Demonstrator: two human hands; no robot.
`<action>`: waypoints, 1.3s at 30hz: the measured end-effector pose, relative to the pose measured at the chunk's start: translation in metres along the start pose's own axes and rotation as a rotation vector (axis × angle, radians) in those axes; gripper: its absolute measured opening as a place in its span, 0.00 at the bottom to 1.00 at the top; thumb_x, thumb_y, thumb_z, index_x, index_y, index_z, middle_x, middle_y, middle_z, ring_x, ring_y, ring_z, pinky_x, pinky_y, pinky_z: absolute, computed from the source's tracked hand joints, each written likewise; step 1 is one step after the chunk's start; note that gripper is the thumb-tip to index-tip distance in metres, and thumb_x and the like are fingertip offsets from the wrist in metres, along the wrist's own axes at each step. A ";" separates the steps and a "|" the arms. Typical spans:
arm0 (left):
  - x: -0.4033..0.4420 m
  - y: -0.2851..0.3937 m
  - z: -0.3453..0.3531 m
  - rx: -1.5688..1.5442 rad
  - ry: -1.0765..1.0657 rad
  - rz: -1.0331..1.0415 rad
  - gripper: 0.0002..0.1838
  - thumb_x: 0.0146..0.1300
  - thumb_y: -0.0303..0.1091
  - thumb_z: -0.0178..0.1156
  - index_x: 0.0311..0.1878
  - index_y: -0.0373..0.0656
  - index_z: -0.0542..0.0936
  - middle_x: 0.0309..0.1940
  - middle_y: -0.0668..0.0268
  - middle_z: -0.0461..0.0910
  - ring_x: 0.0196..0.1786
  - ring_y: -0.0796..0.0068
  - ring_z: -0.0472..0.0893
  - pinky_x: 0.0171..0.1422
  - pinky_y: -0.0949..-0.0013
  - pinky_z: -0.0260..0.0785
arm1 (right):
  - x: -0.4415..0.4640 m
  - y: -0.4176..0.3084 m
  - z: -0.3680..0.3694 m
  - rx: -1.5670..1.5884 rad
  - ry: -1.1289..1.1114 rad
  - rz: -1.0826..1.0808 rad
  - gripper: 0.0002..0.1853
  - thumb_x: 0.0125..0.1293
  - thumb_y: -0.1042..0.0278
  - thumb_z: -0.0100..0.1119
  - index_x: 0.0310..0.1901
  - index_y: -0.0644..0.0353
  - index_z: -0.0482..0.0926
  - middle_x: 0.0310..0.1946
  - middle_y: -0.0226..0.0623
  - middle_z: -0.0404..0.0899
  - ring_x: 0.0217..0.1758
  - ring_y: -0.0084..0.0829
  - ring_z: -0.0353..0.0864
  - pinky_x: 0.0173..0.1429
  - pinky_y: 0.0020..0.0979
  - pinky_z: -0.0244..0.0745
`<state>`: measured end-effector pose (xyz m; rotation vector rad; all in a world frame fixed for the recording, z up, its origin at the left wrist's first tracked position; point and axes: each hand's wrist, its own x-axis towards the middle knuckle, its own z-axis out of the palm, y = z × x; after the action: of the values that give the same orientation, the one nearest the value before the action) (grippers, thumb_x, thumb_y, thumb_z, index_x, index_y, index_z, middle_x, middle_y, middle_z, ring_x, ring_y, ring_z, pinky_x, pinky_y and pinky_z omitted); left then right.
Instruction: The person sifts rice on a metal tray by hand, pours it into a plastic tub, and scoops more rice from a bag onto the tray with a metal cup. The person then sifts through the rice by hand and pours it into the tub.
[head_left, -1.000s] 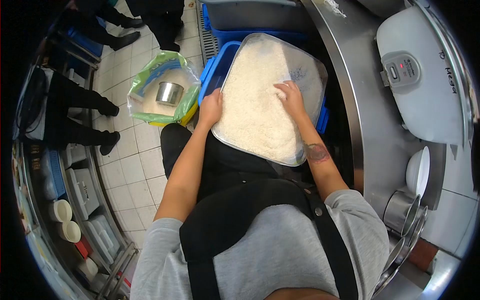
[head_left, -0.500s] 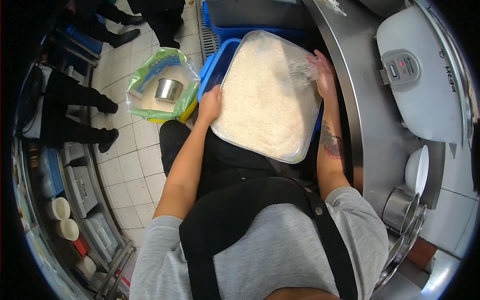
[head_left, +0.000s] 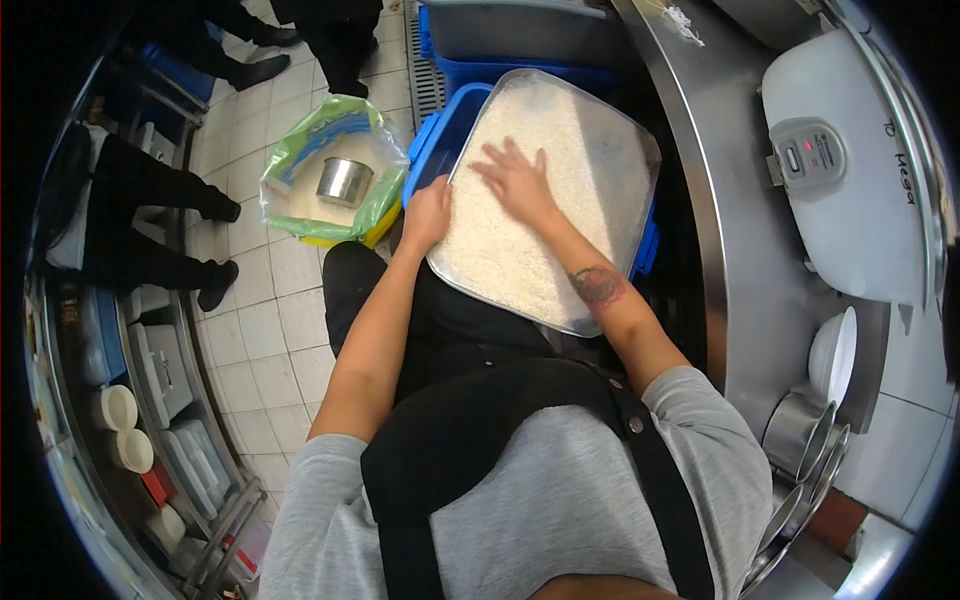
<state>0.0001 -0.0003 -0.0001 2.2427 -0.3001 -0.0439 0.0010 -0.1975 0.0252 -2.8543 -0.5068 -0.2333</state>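
A clear, shallow tray [head_left: 487,297] of white rice [head_left: 545,240] rests over a blue bin [head_left: 447,130]. My left hand [head_left: 428,214] grips the tray's left rim, fingers wrapped round it. Over the upper left part of the rice is my right hand [head_left: 517,184], its fingers spread and slightly blurred; it touches or hovers just above the grains. To the left stands a yellow container lined with a green bag [head_left: 378,215], with rice inside and a metal cup [head_left: 345,182] lying on that rice.
A steel counter [head_left: 750,330] runs along the right, with a large rice cooker [head_left: 845,170], a white bowl [head_left: 832,355] and metal pots [head_left: 797,432]. Shelves [head_left: 215,480] with containers line the left. Other people's legs [head_left: 165,190] show at the left and top left.
My right hand has come from the tray's right edge to the upper left of the rice, fingers spread. The tray has shifted slightly down and right in view. My left hand still holds the rim.
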 end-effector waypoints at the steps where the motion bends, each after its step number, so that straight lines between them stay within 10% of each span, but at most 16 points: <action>1: 0.001 -0.002 0.001 -0.005 0.011 0.009 0.15 0.70 0.36 0.47 0.51 0.38 0.77 0.35 0.43 0.80 0.41 0.41 0.79 0.48 0.46 0.69 | 0.006 0.008 0.002 -0.040 0.027 0.049 0.17 0.68 0.58 0.54 0.58 0.38 0.78 0.67 0.29 0.68 0.75 0.41 0.57 0.68 0.74 0.44; 7: -0.001 -0.003 0.003 0.000 0.031 0.017 0.14 0.71 0.36 0.47 0.50 0.38 0.77 0.34 0.44 0.81 0.40 0.41 0.79 0.47 0.46 0.69 | -0.005 0.111 0.001 0.052 0.335 0.261 0.15 0.63 0.66 0.58 0.52 0.46 0.82 0.60 0.37 0.75 0.64 0.46 0.70 0.63 0.47 0.67; 16: 0.001 -0.005 0.004 0.001 0.020 0.019 0.14 0.70 0.36 0.48 0.49 0.39 0.77 0.34 0.43 0.80 0.40 0.41 0.79 0.47 0.45 0.69 | -0.077 0.090 -0.055 0.489 0.058 0.686 0.14 0.58 0.79 0.55 0.45 0.60 0.84 0.42 0.42 0.84 0.46 0.37 0.83 0.51 0.32 0.75; 19: 0.000 -0.005 0.004 0.009 0.027 0.029 0.13 0.70 0.36 0.48 0.48 0.39 0.77 0.33 0.44 0.80 0.40 0.41 0.79 0.47 0.44 0.68 | -0.050 0.077 -0.102 0.833 0.179 0.838 0.16 0.57 0.81 0.52 0.47 0.64 0.82 0.41 0.45 0.85 0.49 0.39 0.84 0.56 0.31 0.73; 25: 0.001 -0.005 0.005 0.018 0.031 0.016 0.15 0.70 0.37 0.48 0.50 0.38 0.78 0.36 0.43 0.80 0.41 0.41 0.79 0.47 0.45 0.69 | -0.020 0.068 -0.149 0.534 0.363 0.357 0.24 0.57 0.85 0.46 0.56 0.66 0.77 0.52 0.49 0.81 0.60 0.40 0.78 0.66 0.31 0.66; 32: 0.001 -0.004 0.002 -0.004 0.007 0.011 0.15 0.69 0.36 0.48 0.50 0.38 0.78 0.36 0.42 0.80 0.41 0.41 0.79 0.47 0.46 0.69 | -0.045 0.044 -0.129 0.446 0.104 0.450 0.23 0.68 0.61 0.56 0.62 0.61 0.73 0.57 0.50 0.77 0.63 0.45 0.75 0.67 0.35 0.66; 39: 0.000 -0.007 0.005 0.009 0.027 0.035 0.14 0.70 0.36 0.47 0.49 0.38 0.77 0.34 0.43 0.80 0.40 0.41 0.79 0.47 0.45 0.68 | -0.097 -0.025 -0.050 0.083 -0.152 -0.005 0.17 0.65 0.59 0.59 0.56 0.40 0.79 0.69 0.34 0.66 0.75 0.42 0.57 0.71 0.67 0.48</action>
<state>0.0011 0.0001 -0.0082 2.2446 -0.3257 0.0066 -0.1035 -0.2182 0.0589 -2.8032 -0.5396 0.0048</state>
